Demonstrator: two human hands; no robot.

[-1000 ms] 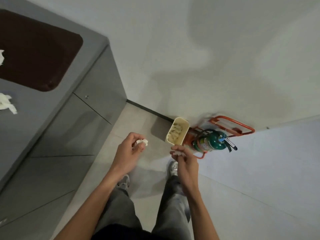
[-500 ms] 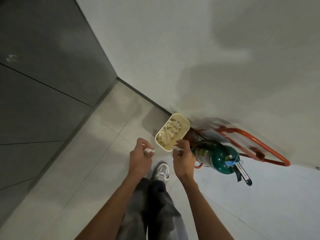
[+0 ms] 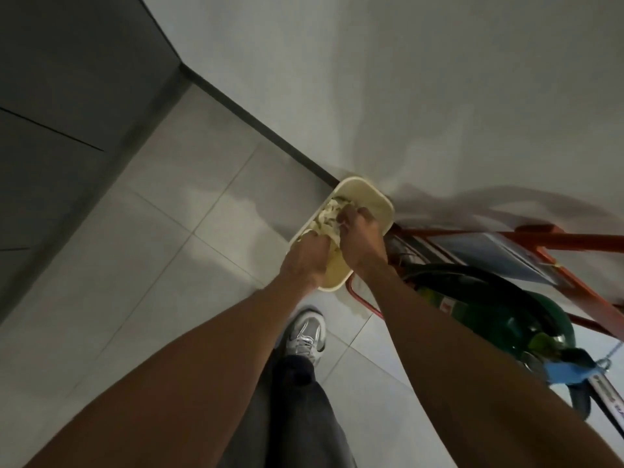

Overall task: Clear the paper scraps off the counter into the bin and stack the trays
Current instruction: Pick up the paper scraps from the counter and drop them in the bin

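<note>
1. Bin (image 3: 373,197): cream, oblong, open-topped. It stands on the tiled floor (image 3: 202,265) against the wall (image 3: 405,96), just beside a red stand (image 3: 574,238) and a green fire extinguisher (image 3: 499,315).
2. Paper scraps (image 3: 326,214): a pale crumpled heap lying inside the bin, around the fingers of both hands.
3. Handling, judged: the scraps are very light, soft and crushable, not fragile. They are likely to flutter or cling to skin. Best pinched at a crumpled fold or bunched in the palm, and let go low inside the rim.
4. Left hand (image 3: 305,261): back uppermost, reaching into the near end of the bin. The fingers are hidden beneath it, so whether the grip is apart or together cannot be told.
5. Right hand (image 3: 359,238): further in, with its fingertips down among the scraps. A white bit shows by the thumb, but whether it is pinched or only part of the heap cannot be told.
6. Bench and trays: out of view. A grey cabinet front (image 3: 67,113) fills the left.
7. Shoe (image 3: 305,336): pale trainer on the floor, near the bin.
</note>
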